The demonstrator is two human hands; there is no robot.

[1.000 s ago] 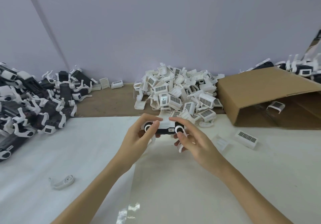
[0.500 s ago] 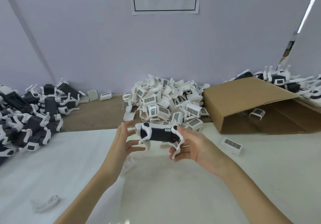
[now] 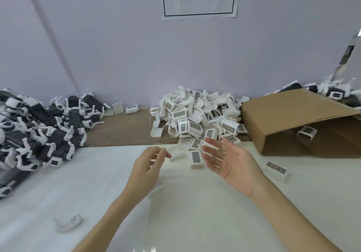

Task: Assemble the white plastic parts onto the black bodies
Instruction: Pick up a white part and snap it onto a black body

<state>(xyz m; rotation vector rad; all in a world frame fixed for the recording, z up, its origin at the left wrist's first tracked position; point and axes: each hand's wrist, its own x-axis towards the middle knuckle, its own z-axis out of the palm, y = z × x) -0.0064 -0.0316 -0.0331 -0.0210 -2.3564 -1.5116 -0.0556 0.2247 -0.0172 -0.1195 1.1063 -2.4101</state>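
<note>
White parts (image 3: 197, 118) lie heaped against the back wall at centre, spilling onto the white sheet (image 3: 97, 183), with black bodies (image 3: 39, 134) already wearing white clips piled at far left. Both hands hover empty above the sheet: the left hand (image 3: 145, 168) with fingers loosely curled, the right hand (image 3: 232, 162) spread, palm turned inward. A cardboard box (image 3: 293, 118) lies on its side at right; a lone clip (image 3: 68, 222) rests near left.
</note>
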